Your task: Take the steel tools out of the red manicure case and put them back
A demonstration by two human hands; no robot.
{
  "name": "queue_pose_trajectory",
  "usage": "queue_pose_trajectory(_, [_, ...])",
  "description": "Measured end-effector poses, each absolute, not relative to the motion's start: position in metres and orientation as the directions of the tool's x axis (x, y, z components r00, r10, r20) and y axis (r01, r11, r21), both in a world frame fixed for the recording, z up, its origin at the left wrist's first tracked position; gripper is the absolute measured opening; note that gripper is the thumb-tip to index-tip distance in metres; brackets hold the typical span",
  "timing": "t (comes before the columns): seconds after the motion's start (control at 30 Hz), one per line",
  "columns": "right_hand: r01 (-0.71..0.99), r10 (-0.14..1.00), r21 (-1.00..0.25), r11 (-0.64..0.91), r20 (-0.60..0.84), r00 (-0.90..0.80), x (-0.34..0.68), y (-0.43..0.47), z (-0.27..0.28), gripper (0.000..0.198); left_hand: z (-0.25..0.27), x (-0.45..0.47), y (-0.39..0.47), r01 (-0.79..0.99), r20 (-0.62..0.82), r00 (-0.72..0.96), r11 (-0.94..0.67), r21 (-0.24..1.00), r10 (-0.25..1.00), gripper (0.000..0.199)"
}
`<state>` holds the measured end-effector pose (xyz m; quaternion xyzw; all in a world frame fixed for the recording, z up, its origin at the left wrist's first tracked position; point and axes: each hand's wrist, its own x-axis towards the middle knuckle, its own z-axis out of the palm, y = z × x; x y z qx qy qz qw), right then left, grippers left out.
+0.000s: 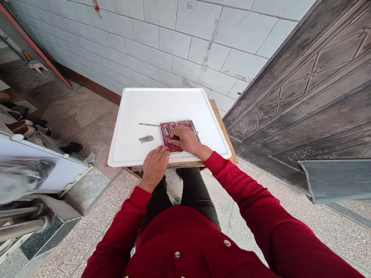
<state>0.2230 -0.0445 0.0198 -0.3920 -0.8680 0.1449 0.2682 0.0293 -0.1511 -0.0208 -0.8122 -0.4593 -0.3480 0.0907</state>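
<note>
An open manicure case [162,135] with a red lining lies on the white board, several slim metal tools strapped inside it. At its near left corner, my left hand [156,164] is closed on the edge, fingers together. My right hand [187,139] reaches over the middle of the case, thumb and fingers pinched among the tools; what they hold is hidden. Left of the case lie a nail clipper-like metal piece [146,139] and a thin pointed metal tool [148,124], whose right end meets the case's edge.
The white board [130,112] rests on a wooden stand [222,127] against a tiled wall [162,38]. A dark patterned door [290,104] stands at the right. To the left is a rack with shoes [21,125].
</note>
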Motion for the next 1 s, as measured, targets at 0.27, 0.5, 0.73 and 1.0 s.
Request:
queue_pose_trajectory(0.27, [0.587,0.768,-0.499,0.638,0.354,-0.533,0.223,-0.045,0.018,0.007,-0.021,0.03,-0.151,0.812,0.654,0.333,-0.559,0.167,0.679,0.025])
queue_pose_trajectory(0.5, [0.497,0.74,-0.552,0.67,0.435,-0.514,0.225,-0.046,0.013,0.012,-0.022,0.029,-0.151,0.804,0.659,0.329,-0.567,0.18,0.676,0.026])
queue_pose_trajectory(0.73, [0.396,0.788,-0.688,0.609,0.465,-0.403,0.225,-0.046,0.016,0.017,-0.021,0.029,-0.151,0.804,0.684,0.34,-0.576,0.144,0.645,0.024])
queue_pose_trajectory(1.0, [0.304,0.906,-0.86,0.41,0.346,-0.243,0.226,-0.029,0.01,0.032,-0.021,0.03,-0.151,0.806,0.69,0.334,-0.574,0.144,0.642,0.022])
